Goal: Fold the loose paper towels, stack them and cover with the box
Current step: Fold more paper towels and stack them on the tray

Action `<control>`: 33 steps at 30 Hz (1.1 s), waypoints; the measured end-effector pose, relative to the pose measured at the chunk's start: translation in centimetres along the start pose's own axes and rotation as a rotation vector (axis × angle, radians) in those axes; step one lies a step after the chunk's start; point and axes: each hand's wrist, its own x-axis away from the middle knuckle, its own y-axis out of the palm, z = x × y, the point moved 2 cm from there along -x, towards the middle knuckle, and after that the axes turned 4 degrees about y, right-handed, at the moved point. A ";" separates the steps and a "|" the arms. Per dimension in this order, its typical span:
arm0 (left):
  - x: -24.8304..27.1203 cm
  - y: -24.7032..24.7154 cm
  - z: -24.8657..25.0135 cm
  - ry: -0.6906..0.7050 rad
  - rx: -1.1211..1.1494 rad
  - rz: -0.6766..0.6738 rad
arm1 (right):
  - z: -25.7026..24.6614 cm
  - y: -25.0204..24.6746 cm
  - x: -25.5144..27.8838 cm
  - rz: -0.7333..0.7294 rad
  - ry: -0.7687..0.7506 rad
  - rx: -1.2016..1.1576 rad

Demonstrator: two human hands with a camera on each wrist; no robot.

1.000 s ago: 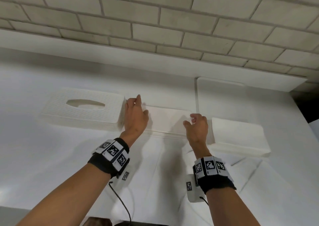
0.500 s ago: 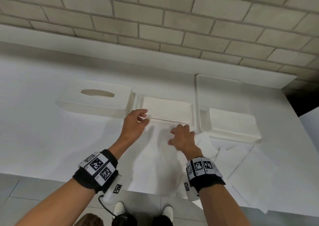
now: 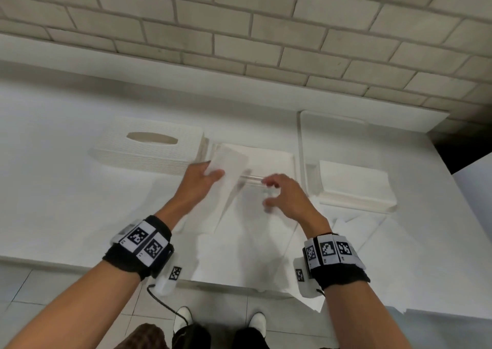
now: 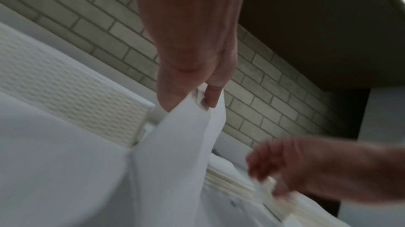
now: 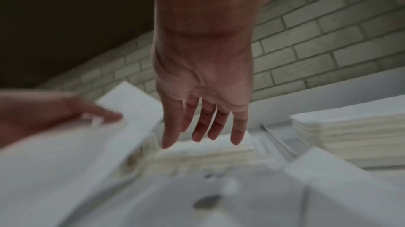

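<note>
My left hand point(image 3: 213, 173) pinches the far left corner of a loose white paper towel point(image 3: 229, 166) between thumb and fingers point(image 4: 211, 100) and lifts it above the table. The rest of that sheet point(image 3: 250, 242) lies flat toward the front edge. Just to the right, my right hand point(image 3: 269, 192) hovers over the sheet with its fingers point(image 5: 205, 126) relaxed, holding nothing. Behind both hands a stack of folded towels point(image 3: 269, 159) sits in a shallow white base. The white woven box cover point(image 3: 149, 148) with its oval slot stands left of the stack.
A second pile of folded towels point(image 3: 354, 186) lies to the right, with several loose sheets point(image 3: 362, 231) in front of it overhanging the table's front edge. A raised ledge and a brick wall point(image 3: 266, 29) close the back. A white flat panel point(image 3: 332, 135) lies behind the right pile.
Both hands have drawn back from the folded stack toward me. The left hand has taken hold of the loose sheet's corner and raised it; the right hand has come off the stack.
</note>
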 end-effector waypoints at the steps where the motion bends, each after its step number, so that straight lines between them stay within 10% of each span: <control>1: -0.3 -0.6 0.3 0.001 0.017 0.027 | 1.1 0.9 0.0 -0.080 0.046 0.113; 5: -0.2 -1.2 0.7 -0.025 0.067 0.052 | 2.9 3.9 0.5 -0.197 0.055 0.555; 13: 1.5 -0.5 -1.3 -0.096 0.113 0.042 | 2.3 4.0 0.4 -0.121 -0.042 0.643; 24: 0.5 0.1 -0.1 -0.131 0.284 0.077 | -6.1 -2.9 2.4 0.230 -0.191 -0.299; 33: 0.9 6.4 3.0 -0.240 0.484 -0.334 | -4.0 -4.2 3.0 0.292 0.046 -0.765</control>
